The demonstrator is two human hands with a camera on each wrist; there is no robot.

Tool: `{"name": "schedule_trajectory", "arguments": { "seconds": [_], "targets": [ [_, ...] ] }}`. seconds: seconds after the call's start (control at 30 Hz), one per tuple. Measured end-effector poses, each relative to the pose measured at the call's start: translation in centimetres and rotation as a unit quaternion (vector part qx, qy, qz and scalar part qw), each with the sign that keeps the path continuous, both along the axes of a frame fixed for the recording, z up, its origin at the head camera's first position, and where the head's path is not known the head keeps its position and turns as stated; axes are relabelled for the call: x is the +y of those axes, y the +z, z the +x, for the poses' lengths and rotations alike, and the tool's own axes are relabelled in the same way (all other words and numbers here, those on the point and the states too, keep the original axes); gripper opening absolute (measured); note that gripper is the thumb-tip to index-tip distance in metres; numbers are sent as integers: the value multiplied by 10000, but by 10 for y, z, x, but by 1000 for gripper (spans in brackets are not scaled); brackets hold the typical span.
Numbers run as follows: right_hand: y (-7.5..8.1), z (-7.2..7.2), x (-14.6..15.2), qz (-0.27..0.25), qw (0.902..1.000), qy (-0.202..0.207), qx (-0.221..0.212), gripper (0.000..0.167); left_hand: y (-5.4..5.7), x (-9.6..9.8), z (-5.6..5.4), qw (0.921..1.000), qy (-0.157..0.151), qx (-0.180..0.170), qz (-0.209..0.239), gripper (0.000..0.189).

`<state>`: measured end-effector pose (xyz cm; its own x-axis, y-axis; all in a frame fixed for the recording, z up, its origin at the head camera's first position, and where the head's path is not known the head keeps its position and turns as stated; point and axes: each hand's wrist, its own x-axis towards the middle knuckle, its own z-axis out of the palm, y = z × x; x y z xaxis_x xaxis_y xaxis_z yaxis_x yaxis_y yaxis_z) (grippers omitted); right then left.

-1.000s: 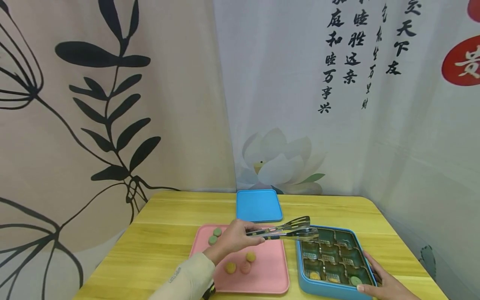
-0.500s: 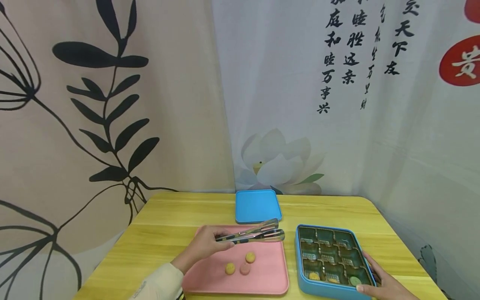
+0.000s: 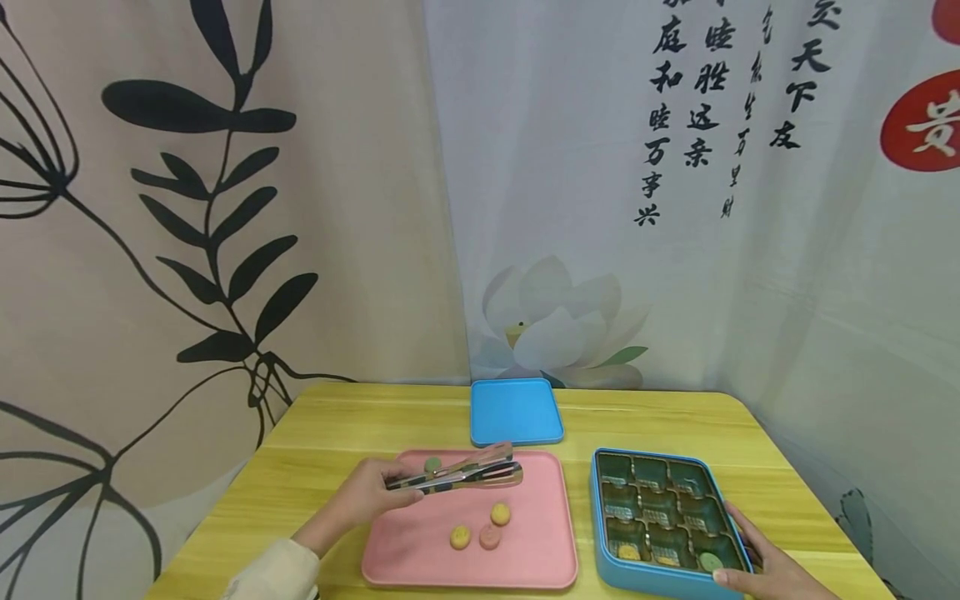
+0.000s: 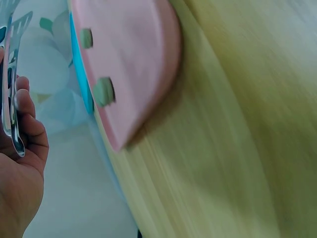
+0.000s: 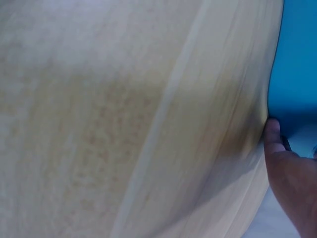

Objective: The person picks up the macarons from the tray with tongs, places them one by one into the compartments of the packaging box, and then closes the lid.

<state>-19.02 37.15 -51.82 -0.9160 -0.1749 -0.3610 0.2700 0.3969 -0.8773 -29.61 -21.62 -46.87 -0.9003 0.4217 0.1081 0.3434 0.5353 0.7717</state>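
Note:
My left hand (image 3: 365, 498) grips metal serving tongs (image 3: 468, 476) above the pink tray (image 3: 528, 568), with nothing visible between their ends. On that tray lie two yellow macarons (image 3: 460, 537) and a pink macaron (image 3: 490, 536). A green macaron (image 3: 432, 464) shows behind the tongs, while the left wrist view reveals two green macarons (image 4: 103, 92). At the right stands a blue box (image 3: 637, 575) with a divided insert. Its near row holds two yellow macarons (image 3: 628, 552) and a green macaron (image 3: 708, 562). My right hand (image 3: 772, 567) holds the box's near right corner, thumb at the rim.
A flat blue tray or lid (image 3: 516, 412) lies behind the pink tray. Everything rests on a wood-grain table (image 3: 322, 433). A printed curtain (image 3: 390, 208) hangs behind the table.
My left hand has drawn the tongs leftward, from beside the blue box to over the pink tray. The right hand and the box stay where they were.

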Motion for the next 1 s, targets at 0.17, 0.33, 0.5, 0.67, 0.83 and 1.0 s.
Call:
{"name": "schedule_trajectory", "arguments": {
  "seconds": [0.17,0.33,0.5,0.67,0.83,1.0],
  "targets": [
    [1,1,-1,-6,10000,13,9,92,-2,-17,3,9998,87,-171,77,26],
    [1,0,-2,13,10000,-33,17,93,-5,-34,8,9999,40,-121,28,24],
    [2,1,-2,-30,10000,-36,23,93,-9,-51,15,9998,-37,-153,100,25],
    [3,1,-3,-61,10000,-13,3,93,-12,-64,23,9995,81,-307,74,24],
    [2,0,-2,-113,9999,71,-34,92,-17,-74,30,9995,71,-313,-46,20],
    [2,1,0,-185,9997,153,-36,92,-23,-81,37,9994,-53,-326,-45,20]
  ]
}}
